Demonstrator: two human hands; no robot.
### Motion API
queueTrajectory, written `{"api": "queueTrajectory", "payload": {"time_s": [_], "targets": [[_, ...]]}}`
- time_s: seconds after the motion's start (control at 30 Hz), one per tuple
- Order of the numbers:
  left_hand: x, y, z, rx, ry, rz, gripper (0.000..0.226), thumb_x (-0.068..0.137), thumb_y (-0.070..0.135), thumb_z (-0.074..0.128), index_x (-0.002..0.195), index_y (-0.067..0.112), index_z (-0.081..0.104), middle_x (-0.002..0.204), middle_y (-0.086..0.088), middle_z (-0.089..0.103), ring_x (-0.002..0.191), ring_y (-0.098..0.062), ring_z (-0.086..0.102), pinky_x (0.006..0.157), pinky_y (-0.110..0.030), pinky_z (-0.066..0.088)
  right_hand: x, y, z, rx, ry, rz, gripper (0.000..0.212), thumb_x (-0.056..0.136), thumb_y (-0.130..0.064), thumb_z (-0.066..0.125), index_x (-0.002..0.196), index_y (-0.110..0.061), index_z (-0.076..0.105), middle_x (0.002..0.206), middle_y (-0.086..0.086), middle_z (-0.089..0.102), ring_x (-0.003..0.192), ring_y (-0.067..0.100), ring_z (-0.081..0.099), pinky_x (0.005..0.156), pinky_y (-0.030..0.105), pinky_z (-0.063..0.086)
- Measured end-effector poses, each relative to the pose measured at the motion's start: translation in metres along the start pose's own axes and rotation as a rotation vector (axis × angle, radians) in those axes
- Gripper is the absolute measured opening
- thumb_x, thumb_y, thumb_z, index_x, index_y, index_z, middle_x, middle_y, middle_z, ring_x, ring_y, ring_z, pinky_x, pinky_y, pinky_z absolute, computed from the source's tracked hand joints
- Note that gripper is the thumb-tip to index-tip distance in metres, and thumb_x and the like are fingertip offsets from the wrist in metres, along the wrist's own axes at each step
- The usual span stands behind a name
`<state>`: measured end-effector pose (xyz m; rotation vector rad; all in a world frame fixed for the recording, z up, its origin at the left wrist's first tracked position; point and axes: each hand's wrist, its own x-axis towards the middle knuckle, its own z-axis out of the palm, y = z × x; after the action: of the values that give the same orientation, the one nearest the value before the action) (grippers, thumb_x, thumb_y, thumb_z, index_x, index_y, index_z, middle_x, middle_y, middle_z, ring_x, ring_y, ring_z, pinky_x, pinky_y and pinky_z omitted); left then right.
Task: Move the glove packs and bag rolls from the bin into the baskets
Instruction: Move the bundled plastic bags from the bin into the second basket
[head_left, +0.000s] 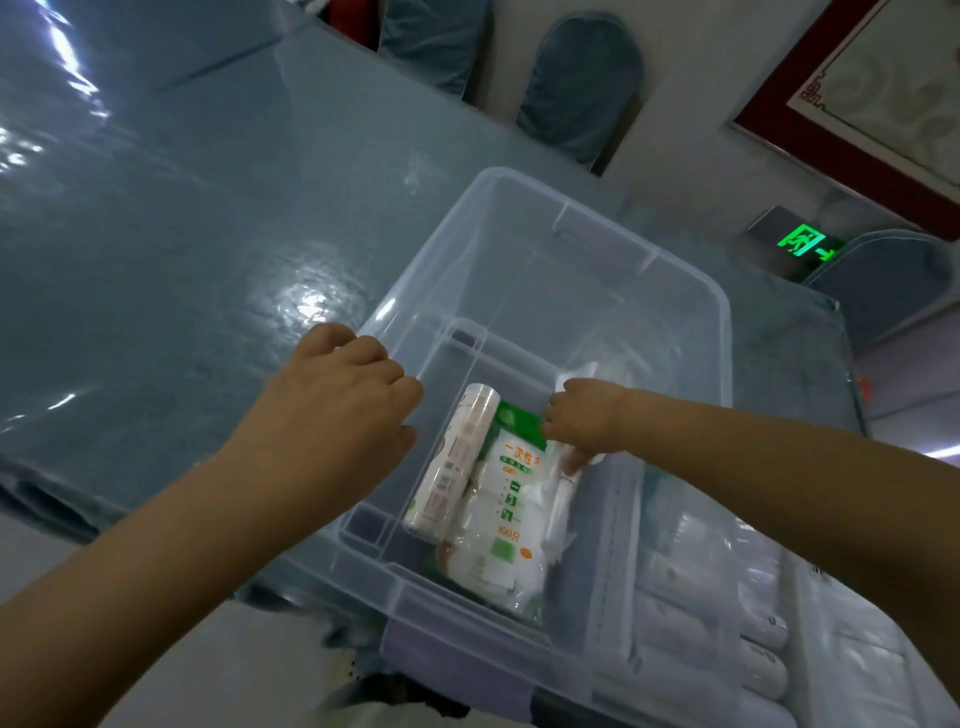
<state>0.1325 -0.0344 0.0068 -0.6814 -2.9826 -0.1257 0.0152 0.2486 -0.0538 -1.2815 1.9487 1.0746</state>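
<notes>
The right hand (582, 415) reaches down into the clear plastic bin (691, 312), its grip closed on a white plastic pack (571, 462) that lies along the right side of the bin floor; the fingers curl under, so how much of the pack they hold cannot be told. Just left of that hand lies a glove pack (511, 499) with a green top and green print, flat on the floor of the bin. A bag roll (452, 462) lies along the glove pack's left side, touching it, with one round end pointing toward the far wall. The left hand (337, 400) rests over the bin's left rim, fingers bent loosely together and holding nothing visible. The bin stands at the near right corner of the desk (182, 234), which is covered in a shiny blue-grey cloth. Blue-covered chairs (576, 88) stand beyond the desk's far edge, and a green exit sign (805, 241) glows low on the wall to the right.
</notes>
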Motion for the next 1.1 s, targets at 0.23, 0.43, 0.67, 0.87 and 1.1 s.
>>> {"api": "queueTrajectory", "payload": {"time_s": [0.23,0.43,0.67,0.87,1.1], "targets": [[0.000,-0.001,0.001,-0.022,0.025,-0.013,0.028,0.085,0.040,0.045,0.092,0.024,0.067,0.087,0.007,0.070,0.090,-0.015,0.062,0.096,-0.032,0.022,0.019,0.015,0.002,0.032,0.051,0.054,0.059,0.084,-0.061,0.047,0.127,-0.022,0.049,0.116,0.001,0.061,0.110,0.022,0.050,0.101,0.040,0.034],[0.001,0.000,0.001,-0.034,0.063,0.002,0.024,0.081,0.036,0.052,0.084,0.020,0.069,0.078,0.004,0.070,0.084,-0.019,0.063,0.095,-0.035,0.030,0.030,0.024,-0.001,0.072,0.020,0.141,0.039,0.093,-0.031,0.046,0.132,-0.023,0.046,0.123,0.003,0.058,0.112,0.023,0.051,0.100,0.036,0.034],[0.001,0.004,-0.007,-0.067,0.094,0.011,0.017,0.071,0.031,0.072,0.083,0.019,0.073,0.076,0.002,0.072,0.079,-0.022,0.067,0.087,-0.042,0.045,0.013,0.038,-0.023,0.264,0.231,0.198,0.023,0.095,-0.026,0.045,0.112,-0.015,0.057,0.113,0.007,0.062,0.100,0.025,0.057,0.085,0.030,0.038],[0.049,0.007,-0.019,-0.194,0.076,-0.022,0.047,0.077,0.046,0.061,0.117,0.024,0.056,0.109,0.000,0.066,0.100,-0.024,0.058,0.081,-0.036,0.045,-0.041,0.038,-0.086,0.497,0.517,0.187,0.025,0.090,-0.032,0.055,0.114,-0.025,0.058,0.110,0.003,0.062,0.097,0.024,0.056,0.069,0.029,0.035],[0.112,0.007,-0.003,-0.097,-0.072,-0.155,0.009,0.080,0.024,0.054,0.085,0.016,0.056,0.063,0.004,0.039,0.067,-0.028,0.051,0.051,-0.028,0.029,-0.070,0.031,-0.095,0.477,1.112,0.394,0.027,0.078,-0.016,0.071,0.102,-0.006,0.063,0.110,0.016,0.058,0.098,0.032,0.056,0.079,0.040,0.046]]}}
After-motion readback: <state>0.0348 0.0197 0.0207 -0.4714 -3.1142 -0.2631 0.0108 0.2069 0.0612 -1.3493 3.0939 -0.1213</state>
